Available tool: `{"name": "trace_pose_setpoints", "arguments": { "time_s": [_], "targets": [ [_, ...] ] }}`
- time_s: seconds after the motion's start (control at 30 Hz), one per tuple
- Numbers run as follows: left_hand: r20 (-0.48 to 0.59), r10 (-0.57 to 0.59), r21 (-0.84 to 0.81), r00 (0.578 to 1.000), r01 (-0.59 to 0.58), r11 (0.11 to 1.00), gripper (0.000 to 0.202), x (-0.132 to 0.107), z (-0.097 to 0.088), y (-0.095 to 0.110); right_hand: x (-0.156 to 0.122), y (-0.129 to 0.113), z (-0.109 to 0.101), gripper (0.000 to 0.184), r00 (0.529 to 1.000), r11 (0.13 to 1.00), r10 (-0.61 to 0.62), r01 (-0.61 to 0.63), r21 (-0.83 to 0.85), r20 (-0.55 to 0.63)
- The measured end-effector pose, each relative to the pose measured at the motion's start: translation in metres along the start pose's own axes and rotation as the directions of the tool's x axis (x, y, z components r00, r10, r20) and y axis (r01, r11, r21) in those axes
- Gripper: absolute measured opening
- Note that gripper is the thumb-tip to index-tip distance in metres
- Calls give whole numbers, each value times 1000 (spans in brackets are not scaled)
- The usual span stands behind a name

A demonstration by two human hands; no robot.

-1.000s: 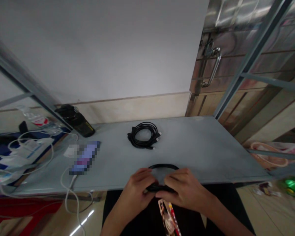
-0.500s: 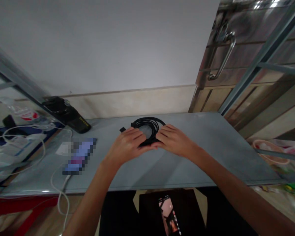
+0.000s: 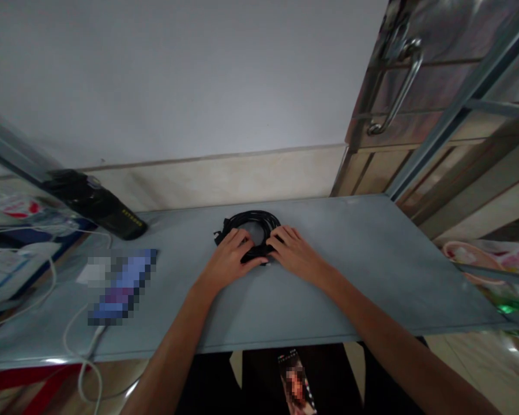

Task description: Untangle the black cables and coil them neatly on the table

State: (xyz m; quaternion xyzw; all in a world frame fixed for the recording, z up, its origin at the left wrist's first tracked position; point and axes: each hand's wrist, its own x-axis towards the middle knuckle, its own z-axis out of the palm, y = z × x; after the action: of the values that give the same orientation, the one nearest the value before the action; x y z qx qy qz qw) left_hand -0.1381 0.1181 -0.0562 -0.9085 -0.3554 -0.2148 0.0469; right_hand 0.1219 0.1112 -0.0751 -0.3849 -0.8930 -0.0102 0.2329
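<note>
A coil of black cable [image 3: 253, 219] lies at the far middle of the grey table [image 3: 372, 259]. Both my hands rest on its near side. My left hand [image 3: 230, 257] curls over the coil's left part, fingers on top and thumb tucked against the cable. My right hand [image 3: 296, 253] lies flat on the coil's right part with its fingers stretched out. Whether this is one coil or two stacked is hidden under my hands.
A black bottle-like object [image 3: 99, 204] leans at the back left. A blurred flat item [image 3: 121, 285] lies at the left with a white cord [image 3: 82, 340] trailing off the front edge. A metal door with a handle [image 3: 397, 86] stands to the right. A phone [image 3: 297, 383] rests on my lap.
Both hands carried a black cable coil from the table's front edge to the coil at the back, then lowered onto it. The camera view shifted slightly left.
</note>
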Motion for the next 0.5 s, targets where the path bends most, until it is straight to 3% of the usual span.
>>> {"name": "trace_pose_setpoints", "arguments": {
  "time_s": [0.13, 0.23, 0.37, 0.5],
  "targets": [
    [46, -13, -8, 999, 13, 1000, 70, 2, 1, 0, 4, -4, -9, 26, 996, 989, 81, -77, 125, -34],
    [42, -30, -3, 999, 31, 1000, 62, 1, 3, -1, -13, -14, -10, 37, 987, 972, 154, -143, 187, -42],
    [20, -41, 13, 999, 40, 999, 52, 1, 6, 0, -93, -53, 26, 51, 956, 924, 266, -289, 250, 124],
    [17, -51, 51, 999, 50, 997, 54, 2, 9, 6, -189, -102, 73, 63, 832, 801, 421, -528, 283, 362]
  ]
}}
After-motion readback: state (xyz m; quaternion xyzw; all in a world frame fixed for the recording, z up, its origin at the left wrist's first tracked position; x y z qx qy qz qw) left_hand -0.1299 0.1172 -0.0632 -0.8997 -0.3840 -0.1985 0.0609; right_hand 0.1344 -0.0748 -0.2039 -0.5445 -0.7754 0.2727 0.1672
